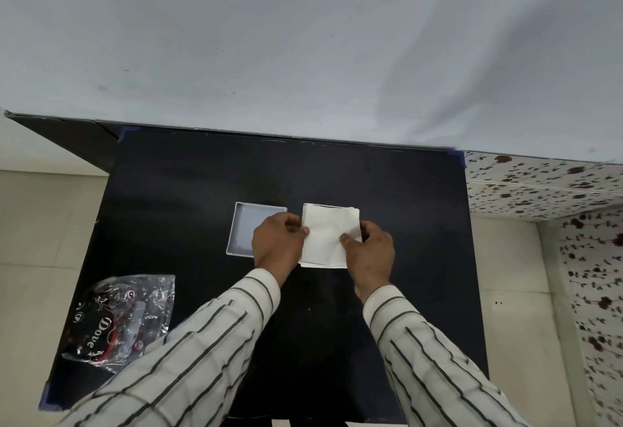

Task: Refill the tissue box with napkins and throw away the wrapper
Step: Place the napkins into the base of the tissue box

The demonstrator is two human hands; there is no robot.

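A stack of white napkins (325, 234) fills a square white tissue box at the middle of the black table (202, 183); only the box's back rim (317, 204) shows. My left hand (278, 244) pinches the stack's left edge. My right hand (369, 251) grips its right edge, thumb on top. A white square lid (244, 227), hollow side up, lies just left of the box, partly under my left hand. The clear crumpled plastic wrapper (124, 318) with red and white print lies at the table's front left.
A pale wall stands right behind the table's back edge. Light floor tiles lie to the left. A floral-patterned surface (539, 183) borders the table on the right. My striped sleeves cross the table's front half.
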